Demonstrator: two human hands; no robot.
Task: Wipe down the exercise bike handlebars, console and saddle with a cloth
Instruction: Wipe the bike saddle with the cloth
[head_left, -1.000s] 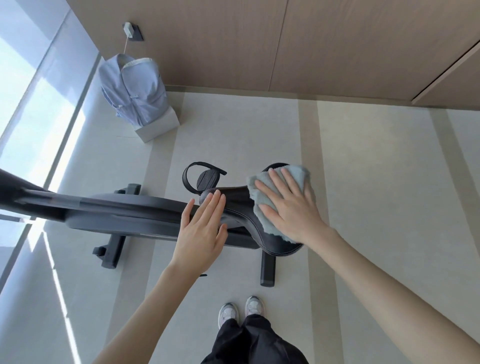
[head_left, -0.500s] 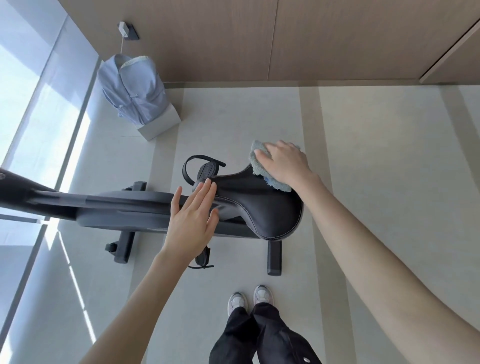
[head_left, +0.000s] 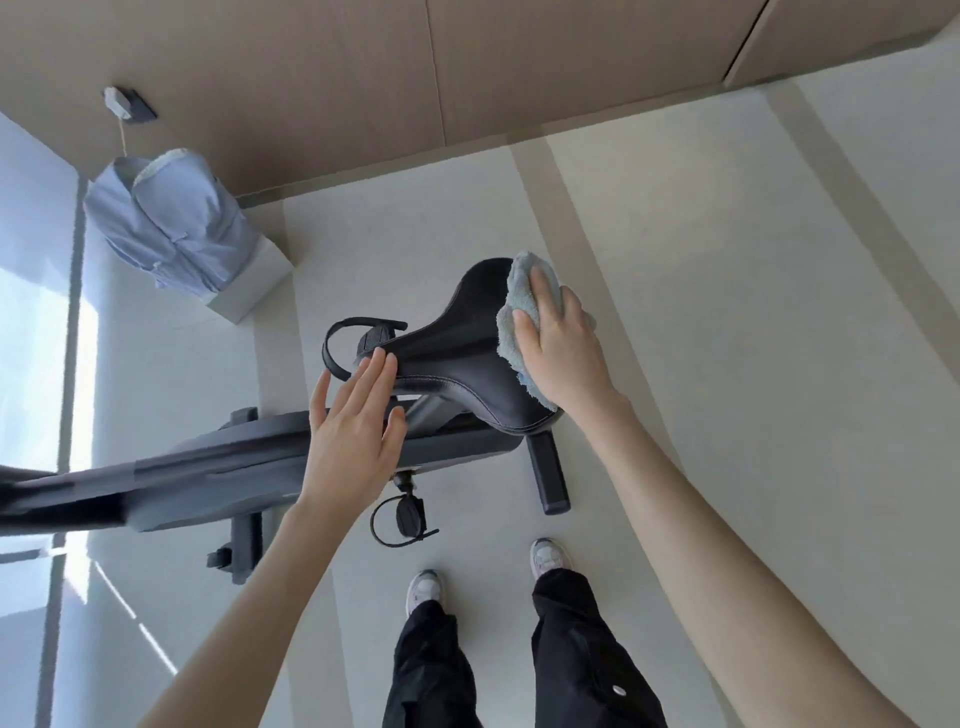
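Far left, window glass (head_left: 31, 322), bright; a pale blue shirt (head_left: 171, 228) lies draped over a white box (head_left: 254, 291) on the floor by the wooden wall (head_left: 363, 78).

Bike frame (head_left: 208, 467) runs in from the left edge, blurred there; against half a second ago it sits more slanted in view, and the near pedal (head_left: 408, 517) with its strap now shows whole below the left wrist.

Left hand (head_left: 353, 431) as before: fingers straight and together, flat on the narrow nose of the saddle (head_left: 457, 353), gripping nothing.

Right hand (head_left: 563, 353) has changed; earlier it was bunched over the cloth at the saddle's far edge, now it lies spread on the wide rear of the saddle, palm down, fingers laid out, pressing rather than clutching.

Light blue cloth (head_left: 511, 332) lies under that palm, between hand and saddle; its edges stick out past the fingertips and thumb.

Below, black trousers (head_left: 571, 649) and pale shoes (head_left: 550, 556); a small round stud on the trousers, too small to read.
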